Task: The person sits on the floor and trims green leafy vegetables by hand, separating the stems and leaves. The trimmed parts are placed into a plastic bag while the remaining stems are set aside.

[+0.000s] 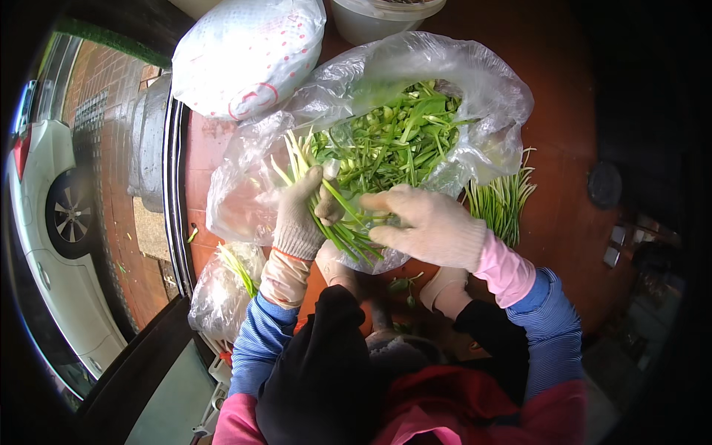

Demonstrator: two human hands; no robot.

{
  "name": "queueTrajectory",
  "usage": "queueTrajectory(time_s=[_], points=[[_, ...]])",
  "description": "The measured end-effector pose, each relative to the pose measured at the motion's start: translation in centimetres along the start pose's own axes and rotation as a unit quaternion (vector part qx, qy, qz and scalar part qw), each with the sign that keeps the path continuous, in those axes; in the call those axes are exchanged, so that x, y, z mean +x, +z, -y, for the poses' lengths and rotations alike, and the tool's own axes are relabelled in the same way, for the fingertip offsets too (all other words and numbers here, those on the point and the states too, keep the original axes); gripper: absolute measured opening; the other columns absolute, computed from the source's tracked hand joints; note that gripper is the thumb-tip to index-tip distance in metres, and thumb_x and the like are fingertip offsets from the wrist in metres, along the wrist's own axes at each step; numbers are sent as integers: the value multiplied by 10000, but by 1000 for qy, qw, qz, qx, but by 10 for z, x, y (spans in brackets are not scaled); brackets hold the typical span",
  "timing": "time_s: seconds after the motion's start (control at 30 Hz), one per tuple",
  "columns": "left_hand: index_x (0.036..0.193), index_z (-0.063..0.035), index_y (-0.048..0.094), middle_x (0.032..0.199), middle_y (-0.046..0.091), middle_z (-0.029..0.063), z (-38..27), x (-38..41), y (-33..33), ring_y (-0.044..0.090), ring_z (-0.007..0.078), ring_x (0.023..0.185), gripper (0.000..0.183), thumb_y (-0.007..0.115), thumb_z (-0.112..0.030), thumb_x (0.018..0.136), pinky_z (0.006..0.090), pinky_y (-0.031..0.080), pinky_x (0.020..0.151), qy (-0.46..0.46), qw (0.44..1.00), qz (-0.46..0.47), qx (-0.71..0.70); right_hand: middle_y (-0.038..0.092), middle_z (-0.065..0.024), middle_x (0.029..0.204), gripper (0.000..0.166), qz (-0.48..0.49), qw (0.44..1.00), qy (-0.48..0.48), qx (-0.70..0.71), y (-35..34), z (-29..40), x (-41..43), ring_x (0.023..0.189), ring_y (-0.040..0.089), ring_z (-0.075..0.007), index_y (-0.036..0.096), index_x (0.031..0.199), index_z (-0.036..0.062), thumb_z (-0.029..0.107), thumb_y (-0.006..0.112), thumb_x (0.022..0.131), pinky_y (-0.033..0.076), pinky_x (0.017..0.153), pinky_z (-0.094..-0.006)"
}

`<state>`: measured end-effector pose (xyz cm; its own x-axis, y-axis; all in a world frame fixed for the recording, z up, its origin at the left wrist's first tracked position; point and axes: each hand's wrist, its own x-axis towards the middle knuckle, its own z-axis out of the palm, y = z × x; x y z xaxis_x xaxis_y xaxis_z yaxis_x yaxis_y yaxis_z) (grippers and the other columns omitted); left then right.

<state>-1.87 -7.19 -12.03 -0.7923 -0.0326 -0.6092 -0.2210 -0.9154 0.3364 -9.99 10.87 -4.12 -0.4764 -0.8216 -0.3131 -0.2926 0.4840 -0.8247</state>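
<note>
My left hand (300, 214), in a beige knitted glove, grips a small bunch of chive-like green stalks (346, 240). Their pale ends point up and away from me, and the green ends hang toward my feet. Over the green ends is my right hand (433, 227), gloved as well, its fingers apart with nothing seen between them. Below both hands a large clear plastic bag (489, 67) lies spread on the floor, holding a heap of green leaves and stalk pieces (400, 136). A second bunch of stalks (500, 208) lies to the right of the bag.
A stuffed white plastic bag (250, 55) and a whitish bucket (378, 22) stand at the far side. Left of my legs sits a smaller clear bag (222, 300) with pale stalks (236, 270) on it. A doorway track (177, 206) borders the reddish floor (556, 178); a white car (50, 233) is outside.
</note>
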Motion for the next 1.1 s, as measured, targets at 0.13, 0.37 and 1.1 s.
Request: queueTrajectory(time_s=[0.13, 0.37, 1.1], points=[[920, -49, 520, 504, 459, 23, 2, -4, 1, 363, 106, 359, 183, 486, -228, 912, 225, 318, 377, 0, 1000, 6, 6, 601, -105, 861, 171, -48, 990, -73, -111, 14, -4, 1, 718, 602, -252, 618, 940, 29, 163, 578, 842, 491, 615, -323], [856, -70, 495, 610, 469, -12, -10, -12, -28, 355, 70, 380, 228, 383, -246, 948, 213, 326, 374, 48, 974, 73, -211, 621, -103, 822, 327, -79, 979, 85, 168, -31, -18, -15, 642, 591, -112, 588, 1044, 47, 289, 385, 963, 504, 521, -223], [1026, -34, 482, 796, 472, 25, 17, -8, -5, 430, 84, 575, 188, 392, -178, 943, 237, 396, 519, -54, 987, 124, -84, 632, -215, 897, 415, -43, 830, 545, -112, 42, -193, -78, 852, 606, -369, 638, 936, 10, 384, 569, 768, 471, 780, -414]])
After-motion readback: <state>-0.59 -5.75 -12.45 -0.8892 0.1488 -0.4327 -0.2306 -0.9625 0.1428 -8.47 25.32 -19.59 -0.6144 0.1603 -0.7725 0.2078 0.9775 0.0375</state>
